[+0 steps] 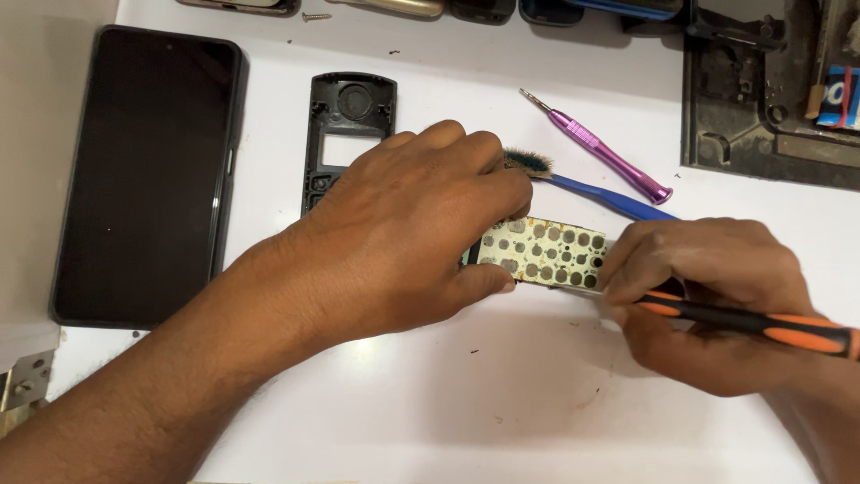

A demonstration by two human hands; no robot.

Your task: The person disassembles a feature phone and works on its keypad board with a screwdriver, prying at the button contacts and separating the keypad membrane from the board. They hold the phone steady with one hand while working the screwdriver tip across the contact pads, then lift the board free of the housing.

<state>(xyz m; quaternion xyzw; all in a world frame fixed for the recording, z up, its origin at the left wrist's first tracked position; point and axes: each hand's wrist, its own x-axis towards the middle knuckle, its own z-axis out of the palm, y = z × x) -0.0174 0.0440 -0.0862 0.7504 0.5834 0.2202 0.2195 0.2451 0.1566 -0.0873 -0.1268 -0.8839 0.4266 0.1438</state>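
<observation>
With the left hand [408,237] pinching the stained white keypad board [545,254] down on the white counter [502,394], the right hand [708,300], gripping an orange-and-black screwdriver [757,324], could slip and gouge its contacts.

White table [502,403]: black smartphone [143,175], black phone frame [345,121], purple screwdriver [602,149], blue brush [582,188], loose screw [315,16].

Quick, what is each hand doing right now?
Left hand: closed around one end of the small keypad circuit board, steadying it on the white table.
Right hand: closed on the orange-and-black screwdriver, at the board's other end.
</observation>
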